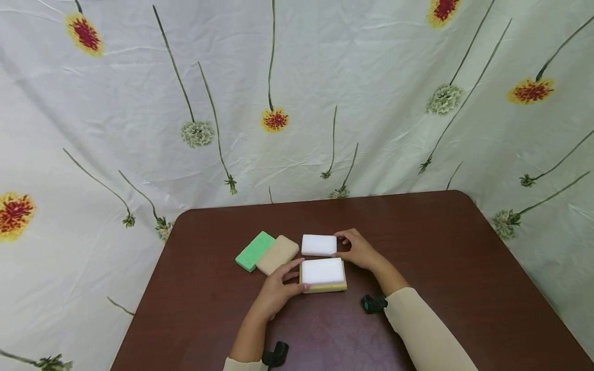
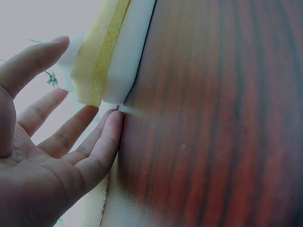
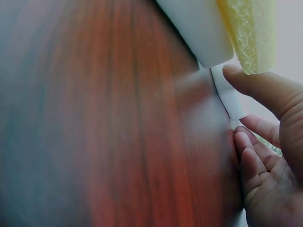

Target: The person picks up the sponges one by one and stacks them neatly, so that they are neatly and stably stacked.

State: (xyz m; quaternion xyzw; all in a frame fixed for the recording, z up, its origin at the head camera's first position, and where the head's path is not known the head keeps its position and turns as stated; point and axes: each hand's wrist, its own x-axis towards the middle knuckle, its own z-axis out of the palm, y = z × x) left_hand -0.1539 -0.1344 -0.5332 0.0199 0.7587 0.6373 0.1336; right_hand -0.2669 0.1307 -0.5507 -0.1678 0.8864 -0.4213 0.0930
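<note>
Here's the right hand [image 3: 279, 175] now, thumb and index finger at either side of a smooth white rectangular block [image 3: 226, 97]! Right by the thumb, a porous yellow sponge slab [image 3: 253, 33] lies on a second smooth white block [image 3: 199, 33], over a streaked reddish-brown wooden table [image 3: 123, 132].

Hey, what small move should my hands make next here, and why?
Probably pinch the rear white sponge with your right hand: that hand is at its right end, while your left hand is beside the stack of white and yellow sponges.
</note>
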